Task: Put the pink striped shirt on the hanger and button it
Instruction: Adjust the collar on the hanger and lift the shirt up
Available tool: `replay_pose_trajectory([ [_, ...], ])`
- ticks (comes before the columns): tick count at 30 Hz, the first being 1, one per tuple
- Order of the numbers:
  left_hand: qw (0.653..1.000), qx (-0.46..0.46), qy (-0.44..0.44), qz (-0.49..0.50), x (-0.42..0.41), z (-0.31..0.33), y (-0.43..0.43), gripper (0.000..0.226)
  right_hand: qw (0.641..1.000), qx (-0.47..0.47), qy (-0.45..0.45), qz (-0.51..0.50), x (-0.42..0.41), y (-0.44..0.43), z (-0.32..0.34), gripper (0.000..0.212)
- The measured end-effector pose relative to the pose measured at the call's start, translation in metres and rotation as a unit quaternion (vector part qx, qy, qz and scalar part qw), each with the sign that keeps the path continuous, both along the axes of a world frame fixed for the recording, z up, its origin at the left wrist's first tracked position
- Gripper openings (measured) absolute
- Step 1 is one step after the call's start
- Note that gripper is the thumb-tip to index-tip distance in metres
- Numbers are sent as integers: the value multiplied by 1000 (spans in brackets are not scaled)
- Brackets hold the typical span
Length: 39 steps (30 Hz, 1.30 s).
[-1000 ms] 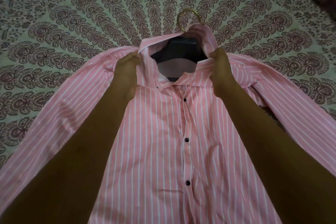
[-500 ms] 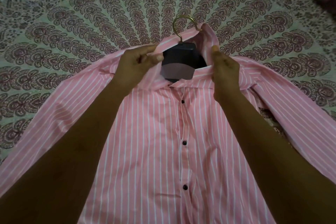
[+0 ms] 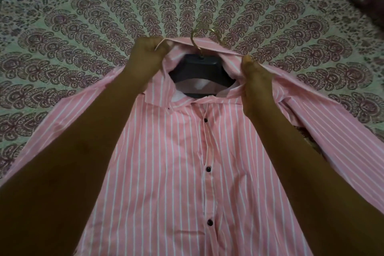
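Note:
The pink striped shirt [image 3: 176, 162] lies flat on the bed, its front closed by three visible dark buttons. A black hanger [image 3: 199, 68] sits inside the neck opening, and its gold hook [image 3: 196, 36] pokes out past the collar. My left hand [image 3: 148, 56] grips the collar's left side, fingers curled round the raised edge. On the other side, my right hand [image 3: 256, 83] pinches the collar and holds it up. The hanger's shoulders are hidden under the fabric.
A patterned bedspread [image 3: 83, 37] with maroon paisley rings covers the whole surface. The shirt's sleeves spread out to the left and right. A dark object [image 3: 367, 0] lies at the far right edge.
Both hands have moved up from the shirt's shoulders to the collar and lifted its back edge toward the hook. The left hand has closed on the collar.

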<state>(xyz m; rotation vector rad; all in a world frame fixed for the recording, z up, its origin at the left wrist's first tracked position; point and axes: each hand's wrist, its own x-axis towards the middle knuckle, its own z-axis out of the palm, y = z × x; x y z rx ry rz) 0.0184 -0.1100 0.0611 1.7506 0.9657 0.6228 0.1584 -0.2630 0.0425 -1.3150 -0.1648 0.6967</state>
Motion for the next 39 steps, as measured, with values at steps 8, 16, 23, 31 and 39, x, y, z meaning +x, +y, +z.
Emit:
replay_pose_trajectory([
  [8, 969, -245, 39, 5, 10, 5, 26, 16, 997, -33, 64, -36, 15, 6, -9, 34],
  [16, 975, -209, 47, 61, -10, -7, 31, 34, 999, 20, 21, -17, 7, 4, -10, 11],
  [23, 966, -258, -34, 8, -29, -11, 17, 12, 999, 17, 17, -48, 5, 4, -7, 23],
  [31, 974, -196, 57, -93, -43, -9, -3, 14, 991, 28, 103, -78, 18, 15, 2, 33],
  [39, 941, -322, -90, 59, -36, -23, -8, 25, 987, -106, -106, -54, 3, -1, -14, 23],
])
